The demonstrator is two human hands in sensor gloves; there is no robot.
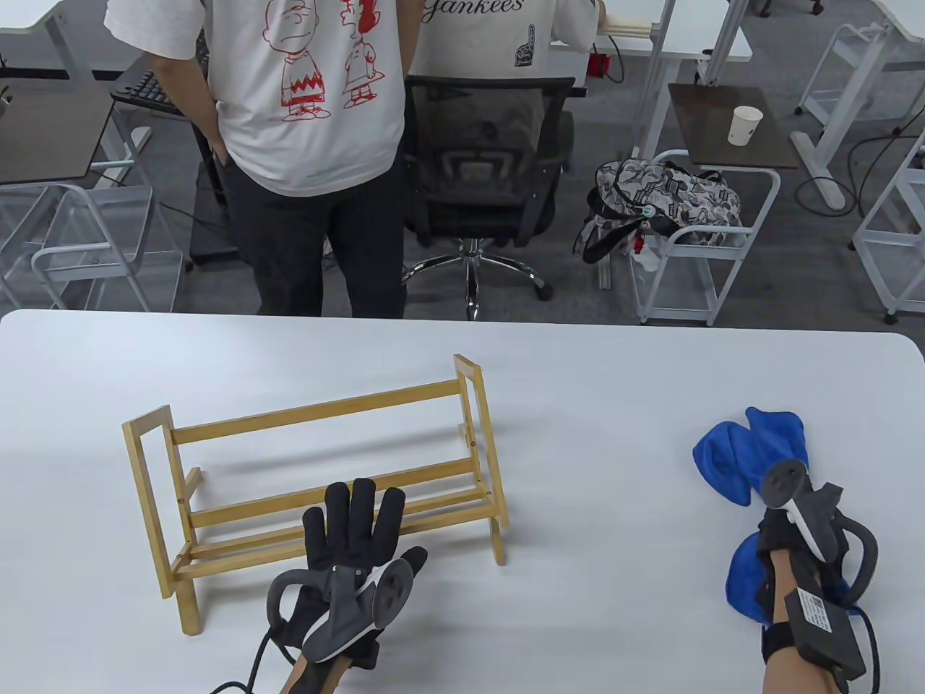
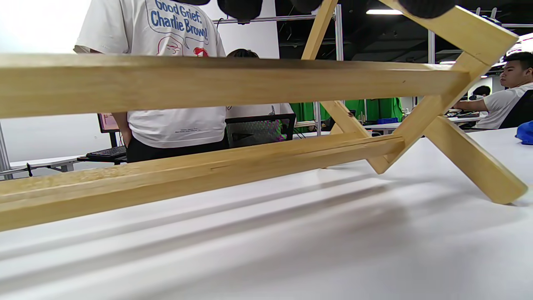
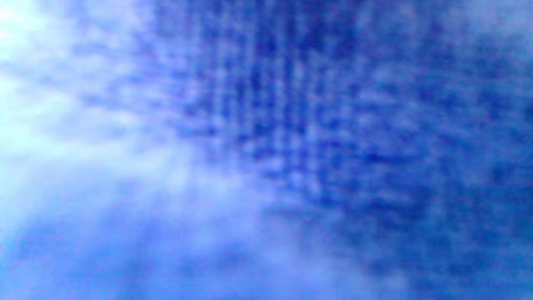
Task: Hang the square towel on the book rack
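A wooden book rack stands upright on the left half of the white table. My left hand lies open with fingers spread over the rack's low front rails. In the left wrist view the rails fill the frame and my fingertips show at the top edge. A blue towel lies bunched at the right. My right hand is on its middle, its fingers hidden under the tracker. Blurred blue cloth fills the right wrist view. The towel's edge shows in the left wrist view.
A person in a white T-shirt stands right at the table's far edge. A black office chair is beside them. Bare table surface lies between the rack and the towel.
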